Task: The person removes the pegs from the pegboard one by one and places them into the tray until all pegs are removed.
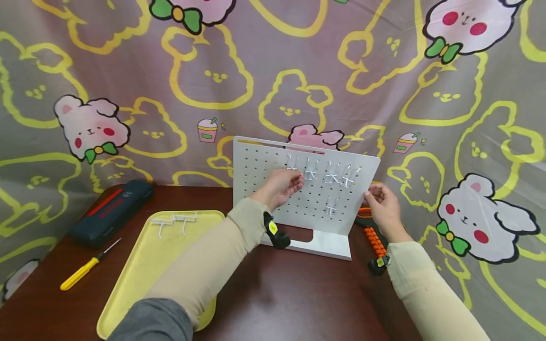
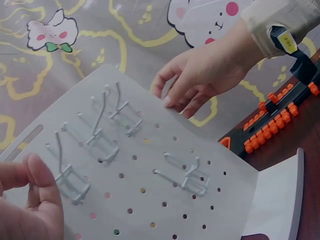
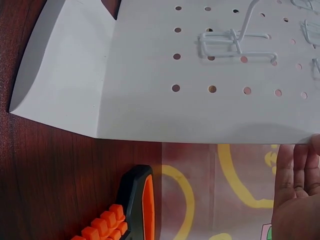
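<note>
A white pegboard stands upright on its base on the table. My left hand is at the upper middle of its face, thumb and fingertips pinching the leftmost white wire hook of the top row; the fingers hide its lower part. To the right hang several more wire hooks, and one hook sits lower down. My right hand grips the board's right edge between thumb and fingers, as the right wrist view shows with the hand.
A yellow tray at the left holds two more wire hooks. Beside it lie a yellow-handled screwdriver and a dark case. An orange-and-black tool holder lies behind the board's right side. A patterned curtain hangs behind.
</note>
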Demonstrator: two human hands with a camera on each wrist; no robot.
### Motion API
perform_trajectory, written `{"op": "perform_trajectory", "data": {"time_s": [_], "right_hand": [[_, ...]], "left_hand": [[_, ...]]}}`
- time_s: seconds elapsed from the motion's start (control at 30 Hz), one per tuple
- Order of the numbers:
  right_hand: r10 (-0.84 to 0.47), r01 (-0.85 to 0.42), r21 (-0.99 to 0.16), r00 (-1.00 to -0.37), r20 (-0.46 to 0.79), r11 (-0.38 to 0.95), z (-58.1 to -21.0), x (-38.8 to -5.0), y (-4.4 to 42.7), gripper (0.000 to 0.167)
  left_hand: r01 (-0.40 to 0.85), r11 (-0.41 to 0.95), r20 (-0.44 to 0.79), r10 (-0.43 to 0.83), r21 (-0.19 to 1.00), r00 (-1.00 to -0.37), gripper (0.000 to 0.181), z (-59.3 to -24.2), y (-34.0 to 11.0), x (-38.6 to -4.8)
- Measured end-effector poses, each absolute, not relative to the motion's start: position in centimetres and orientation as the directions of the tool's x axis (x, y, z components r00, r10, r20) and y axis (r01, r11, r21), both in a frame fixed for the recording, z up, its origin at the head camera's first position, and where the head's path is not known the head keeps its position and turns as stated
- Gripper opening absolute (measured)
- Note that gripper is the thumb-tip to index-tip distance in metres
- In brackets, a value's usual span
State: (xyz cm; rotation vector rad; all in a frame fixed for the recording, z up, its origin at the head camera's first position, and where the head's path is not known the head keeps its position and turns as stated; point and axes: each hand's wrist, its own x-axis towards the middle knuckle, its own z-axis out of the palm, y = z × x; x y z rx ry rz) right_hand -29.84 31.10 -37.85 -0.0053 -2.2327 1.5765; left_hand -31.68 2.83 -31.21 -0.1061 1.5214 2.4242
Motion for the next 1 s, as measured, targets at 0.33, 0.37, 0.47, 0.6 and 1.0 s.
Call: {"op": "perform_trajectory", "data": {"time_s": [0.33,0.37,0.47,0.6,1.0], "right_hand": [[0.247,-0.24,-0.9,-0.907,0.342,0.365,-38.2,-30.1,30.9,0.022],[0.24,-0.237,-0.896,-0.909,0.341,0.376,-38.2,-30.1,31.0,0.023],[0.235,-0.233,-0.894,-0.911,0.338,0.382,-38.1,-30.0,31.1,0.027],[0.232,-0.235,-0.894,-0.912,0.339,0.38,-38.1,-29.8,31.2,0.027],[0.215,-0.231,-0.888,-0.917,0.335,0.398,-38.1,-29.7,31.2,0.029]], "left_hand": [[-0.179,-0.4,-0.146,0.111,0.899,-0.983,0.022,-32.2,2.4,-30.9],[-0.179,-0.394,-0.145,0.113,0.902,-0.983,0.023,-32.2,2.3,-30.7],[-0.18,-0.372,-0.136,0.141,0.911,-0.981,0.026,-32.2,2.0,-30.1],[-0.153,-0.343,-0.102,0.162,0.927,-0.982,0.021,-32.3,1.5,-29.5],[-0.119,-0.353,-0.104,0.062,0.928,-0.993,0.027,-33.1,-4.2,-29.4]]}}
